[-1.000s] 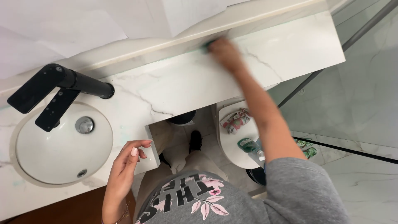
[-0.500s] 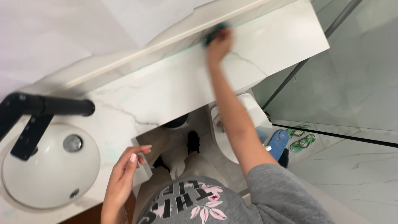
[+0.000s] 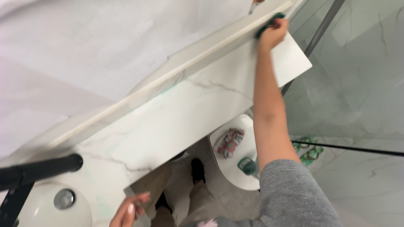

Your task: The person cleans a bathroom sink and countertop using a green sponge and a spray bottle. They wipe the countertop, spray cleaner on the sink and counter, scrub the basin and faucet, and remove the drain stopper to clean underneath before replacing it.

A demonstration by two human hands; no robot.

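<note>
A: We have the right hand (image 3: 272, 34) stretched to the far end of the marble counter (image 3: 176, 122), fingers closed over a dark green cloth (image 3: 269, 22) pressed into the angle where the counter meets the raised back ledge (image 3: 168, 77).

B: And the left hand (image 3: 128, 210) is low at the counter's near edge, fingers loosely spread, gripping nothing we can see.

A: What worries us?

B: 2 things. The cloth sits just beside the counter's end, next to the glass panel (image 3: 362, 71); we judge that a push too far could carry it off the corner or knock the knuckles on the dark metal post (image 3: 322, 29).

A: And the reach?

B: The arm is fully extended. With the body leaning, weight could tip forward, and the black tap (image 3: 38, 170) stands near the round basin (image 3: 50, 210) below us.
</note>
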